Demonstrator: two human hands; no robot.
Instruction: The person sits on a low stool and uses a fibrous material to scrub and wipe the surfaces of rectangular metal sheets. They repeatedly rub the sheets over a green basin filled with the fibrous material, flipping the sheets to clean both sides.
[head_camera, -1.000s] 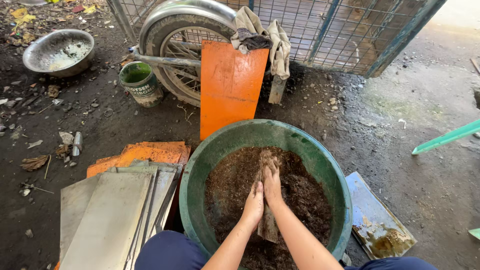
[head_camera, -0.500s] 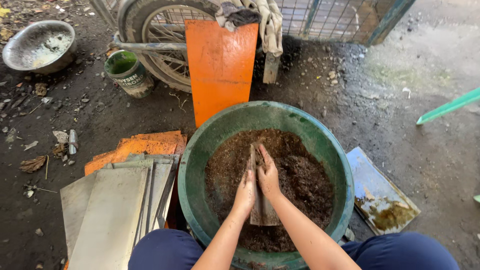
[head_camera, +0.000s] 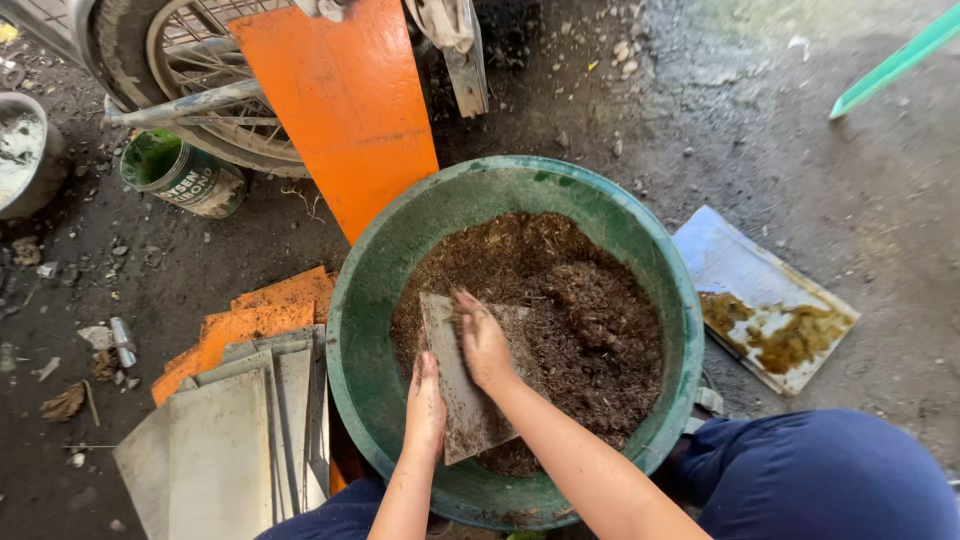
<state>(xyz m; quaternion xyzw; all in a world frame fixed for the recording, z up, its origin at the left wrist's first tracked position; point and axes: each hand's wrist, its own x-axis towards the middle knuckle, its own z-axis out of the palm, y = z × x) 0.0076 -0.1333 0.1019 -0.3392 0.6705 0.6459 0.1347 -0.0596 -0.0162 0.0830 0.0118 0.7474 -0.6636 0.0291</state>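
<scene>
Flat grey panel (head_camera: 462, 385) | both hands' fingers gripping it | crumbly brown soil (head_camera: 570, 310) | round green basin (head_camera: 360, 330)

Ground here is dark, damp dirt (head_camera: 620, 110), pretty gritty with pebbles and scraps all over. A big green basin (head_camera: 365, 330) sits right on it, an orange board (head_camera: 345, 100) just behind. Left of the basin there's a stack of grey sheets (head_camera: 215, 450) over orange ones. A green can (head_camera: 180, 172) stands by a wheel (head_camera: 150, 60), and a smeared pale panel (head_camera: 765, 300) lies on the right.
</scene>
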